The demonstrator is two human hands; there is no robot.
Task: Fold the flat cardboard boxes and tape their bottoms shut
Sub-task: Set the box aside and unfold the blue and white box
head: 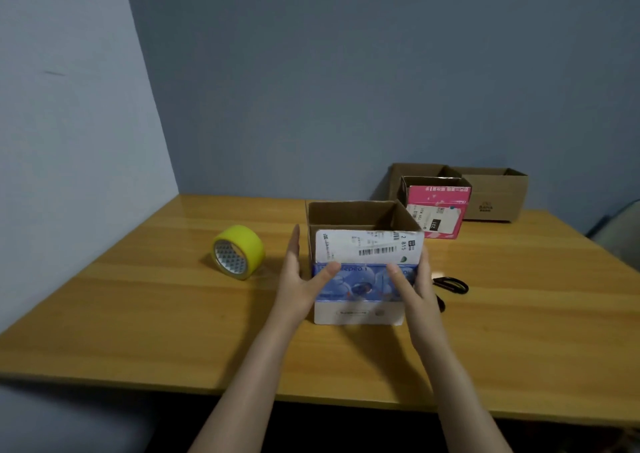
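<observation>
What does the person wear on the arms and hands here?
Nothing that shows. The left hand and right hand have no gloves, and no rings show. The left forearm and right forearm are bare to the frame's edge: no sleeves, watch or bracelet.

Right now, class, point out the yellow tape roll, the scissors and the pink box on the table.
yellow tape roll (pixel 244 245): head view, on its yellow outer band.
scissors (pixel 465 286): head view, on the black handle loop.
pink box (pixel 438 212): head view, on the label on its front face.
</observation>
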